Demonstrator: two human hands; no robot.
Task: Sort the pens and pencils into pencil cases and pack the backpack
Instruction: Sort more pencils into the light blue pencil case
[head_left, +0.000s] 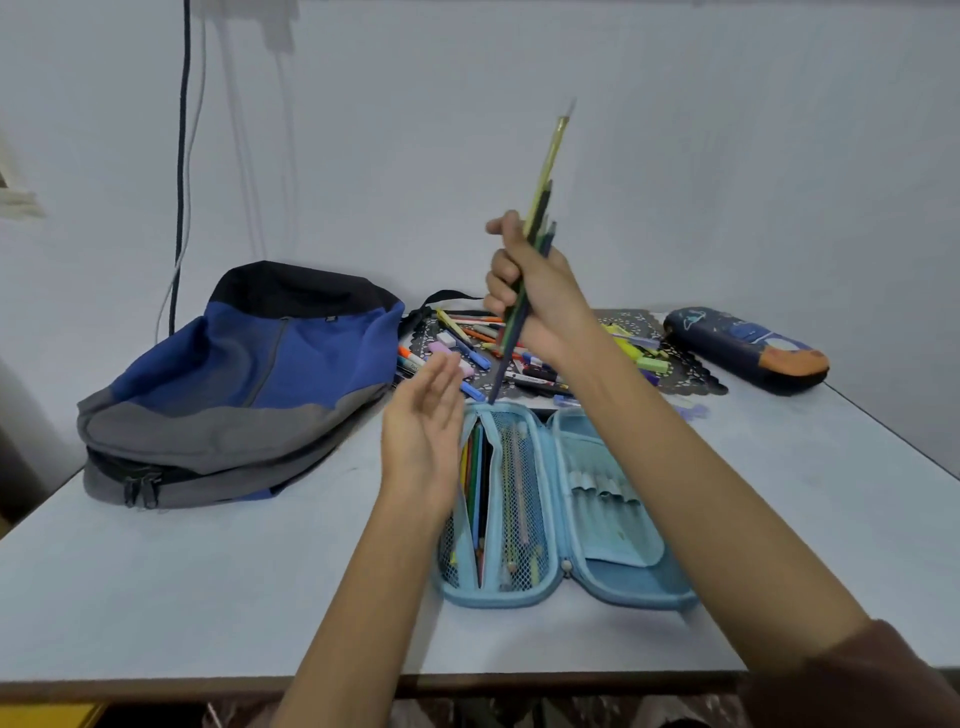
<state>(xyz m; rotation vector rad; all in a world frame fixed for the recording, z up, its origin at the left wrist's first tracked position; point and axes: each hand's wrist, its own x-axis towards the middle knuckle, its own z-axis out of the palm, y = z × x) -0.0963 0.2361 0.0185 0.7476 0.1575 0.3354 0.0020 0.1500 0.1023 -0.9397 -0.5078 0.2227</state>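
Bundle of pencils (544, 179) is gripped in the right hand (535, 296), fingers curled round its middle, and held above the table (156, 571) over the far end of the opened light-blue pencil case (618, 540). The bundle is tilted, upper ends leaning to the right, lower tips pointing down at the case's far left corner. How many pencils it holds cannot be told, probably owing to motion blur. The left hand (423, 431) is held open, fingers straight, nothing in it, just over the case's left edge. Coloured pencils are stowed in the case's left half beside a mesh pocket. Loose pens (483, 348) are scattered on a dark mat (691, 371) beyond the case. A blue-and-grey backpack (234, 384) lies at left, and a dark-blue pencil case (748, 348) at far right.
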